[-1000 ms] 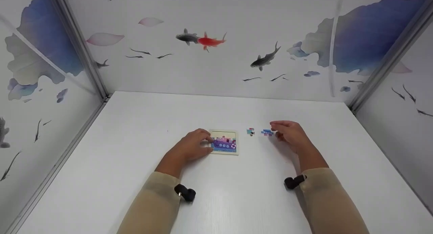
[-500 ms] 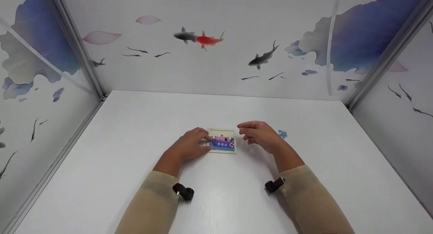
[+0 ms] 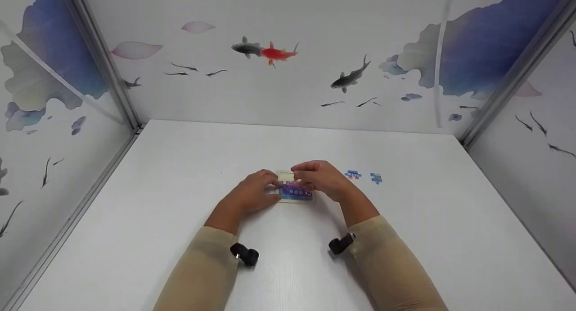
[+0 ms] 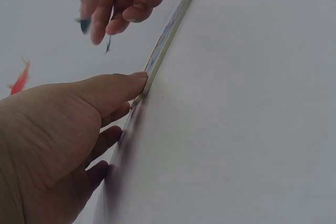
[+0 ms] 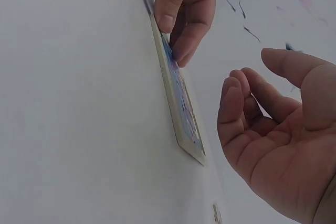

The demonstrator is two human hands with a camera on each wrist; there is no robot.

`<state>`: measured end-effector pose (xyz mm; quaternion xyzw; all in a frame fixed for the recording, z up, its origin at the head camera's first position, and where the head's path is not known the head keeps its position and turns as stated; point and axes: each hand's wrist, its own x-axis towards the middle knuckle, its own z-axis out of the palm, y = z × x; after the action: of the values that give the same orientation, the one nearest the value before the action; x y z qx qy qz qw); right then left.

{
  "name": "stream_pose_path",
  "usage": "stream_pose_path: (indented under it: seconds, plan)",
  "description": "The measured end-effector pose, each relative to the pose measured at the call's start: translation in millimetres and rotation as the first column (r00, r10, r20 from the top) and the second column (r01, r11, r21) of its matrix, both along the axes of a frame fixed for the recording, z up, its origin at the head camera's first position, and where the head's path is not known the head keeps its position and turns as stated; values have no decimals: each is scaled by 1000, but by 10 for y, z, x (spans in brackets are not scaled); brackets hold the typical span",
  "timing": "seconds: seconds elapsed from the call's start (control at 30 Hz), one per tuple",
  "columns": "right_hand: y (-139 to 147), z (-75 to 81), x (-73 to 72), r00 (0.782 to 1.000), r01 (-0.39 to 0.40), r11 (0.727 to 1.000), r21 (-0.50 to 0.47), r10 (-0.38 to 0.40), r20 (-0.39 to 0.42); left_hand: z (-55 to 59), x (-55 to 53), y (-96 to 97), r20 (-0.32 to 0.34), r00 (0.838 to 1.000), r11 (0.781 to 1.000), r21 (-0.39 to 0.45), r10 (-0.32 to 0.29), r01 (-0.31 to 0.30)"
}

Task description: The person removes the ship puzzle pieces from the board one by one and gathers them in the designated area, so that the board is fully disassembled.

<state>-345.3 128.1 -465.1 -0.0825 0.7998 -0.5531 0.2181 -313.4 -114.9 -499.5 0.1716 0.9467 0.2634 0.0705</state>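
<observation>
A small wooden jigsaw puzzle tray [image 3: 297, 202] lies on the table, with a purple ship picture filling its lower part and a pale strip along its top. My left hand [image 3: 256, 191] grips the tray's left side, thumb at the near corner and a finger on the picture. Over the tray's right half hovers my right hand [image 3: 319, 178], fingers loosely bent. In the right wrist view nothing shows between the thumb and fingers of that hand [image 5: 283, 135]. Two blue puzzle pieces, one nearer [image 3: 353, 174] and one farther right [image 3: 376, 178], lie beyond my right hand.
Another puzzle piece [image 5: 217, 213] shows at the bottom of the right wrist view, close to the tray's right end. The white table [image 3: 189, 153] is enclosed by panels [image 3: 288, 90] printed with fish and leaves. A black wrist device [image 3: 342, 243] sits at each sleeve.
My right hand has moved left from beside the loose pieces to over the tray, uncovering two blue pieces behind it. My left hand has stayed on the tray.
</observation>
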Motion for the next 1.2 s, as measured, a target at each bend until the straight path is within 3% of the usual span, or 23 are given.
stream_pose_path:
  seconds: [0.23, 0.67, 1.0, 1.2]
  plan:
    - [-83, -15, -70, 1000, 6, 999, 34, -6, 12, 13, 21, 9, 29, 999, 1000, -4, 25, -25]
    - [-13, -203, -106, 1000, 16, 998, 55, -16, 7, 2, 7, -1, 28, 999, 1000, 20, 16, -16]
    - [-19, -230, -94, 998, -8, 984, 176, 18, -57, -17, 1, -59, 11, 1000, 996, 86, -28, 26]
    - [-41, -216, -86, 996, -31, 960, 277, 54, -74, -7, 6, -58, 17, 1000, 996, 90, -25, 24]
